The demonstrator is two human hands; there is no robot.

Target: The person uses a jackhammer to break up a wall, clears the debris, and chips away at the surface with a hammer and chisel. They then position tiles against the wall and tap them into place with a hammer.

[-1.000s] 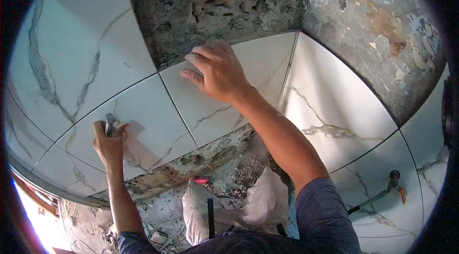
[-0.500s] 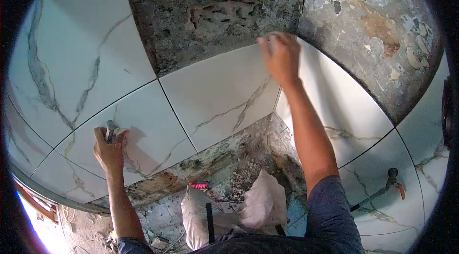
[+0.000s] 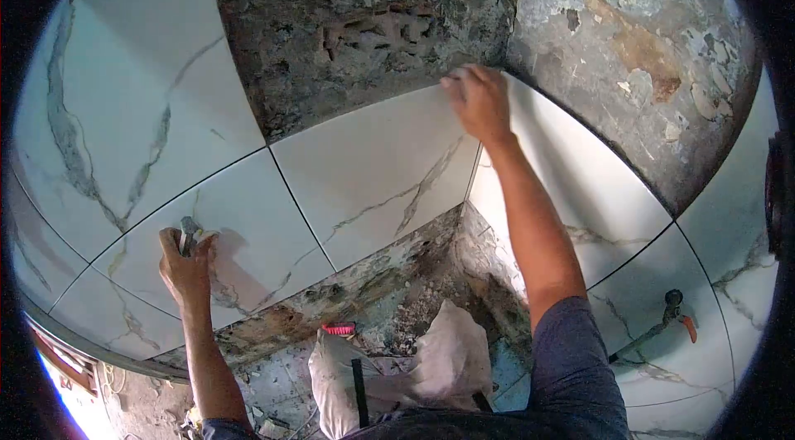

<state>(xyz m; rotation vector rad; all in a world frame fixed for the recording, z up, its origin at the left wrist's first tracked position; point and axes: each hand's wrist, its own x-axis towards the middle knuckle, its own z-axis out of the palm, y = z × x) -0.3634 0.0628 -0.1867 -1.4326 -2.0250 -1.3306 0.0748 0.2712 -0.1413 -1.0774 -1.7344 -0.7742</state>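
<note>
The left hand [image 3: 185, 266] is curling its fingers around a grey-headed tool [image 3: 190, 233] before the marbled wall tile; the right hand [image 3: 482, 105] is bending its fingers over another tile's top edge [image 3: 397, 97].

So the right hand [image 3: 482, 105] is way further over now. It goes from partway along the marbled tile [image 3: 373, 163] to that tile's top edge, right by the corner joint [image 3: 474, 171]. The right forearm [image 3: 534, 216] swings over with it, so the joint's lower end and the rough corner base [image 3: 468, 233] are showing now. View's tipped up a touch too.
</note>
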